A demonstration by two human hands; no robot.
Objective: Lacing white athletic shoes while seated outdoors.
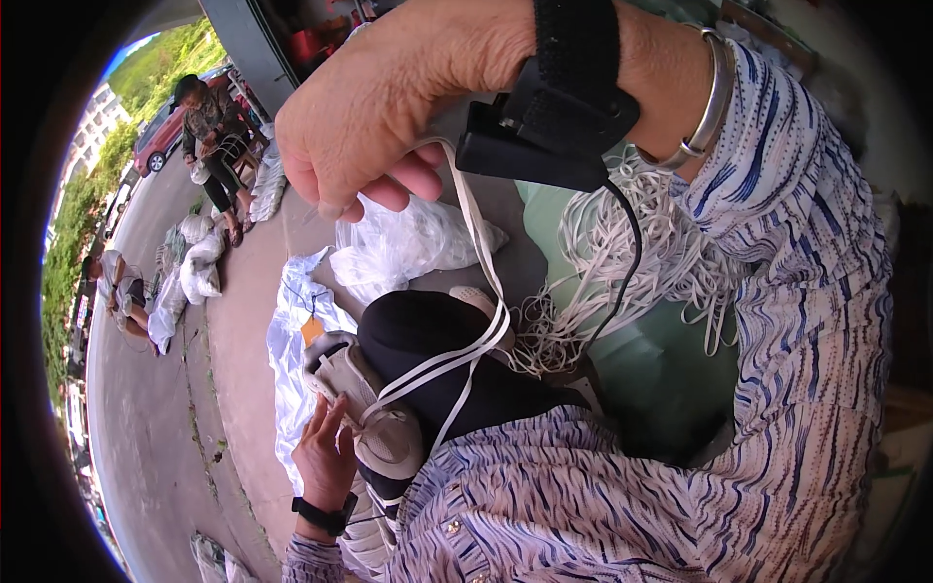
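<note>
A beige shoe (384,428) rests against my black-clad leg, with an orange tag near its collar. My left hand (328,455) is closed on the side of this shoe, fingertips at its lacing edge. High in front of me, my right hand (360,131) is bent down at the wrist with its fingers curled on a white shoelace (483,238). From that hand the lace hangs slack, loops over my knee and runs down to the shoe. The fingertips of my right hand are partly hidden by the hand itself.
A tangled heap of white laces (632,243) lies on a green sheet (671,379) at right. Beyond my knee sit a clear plastic bag (418,253) and a white plastic sheet (292,374). A seated person (219,136) works farther off, near white sacks (202,267). A black cable hangs from my right wrist's device.
</note>
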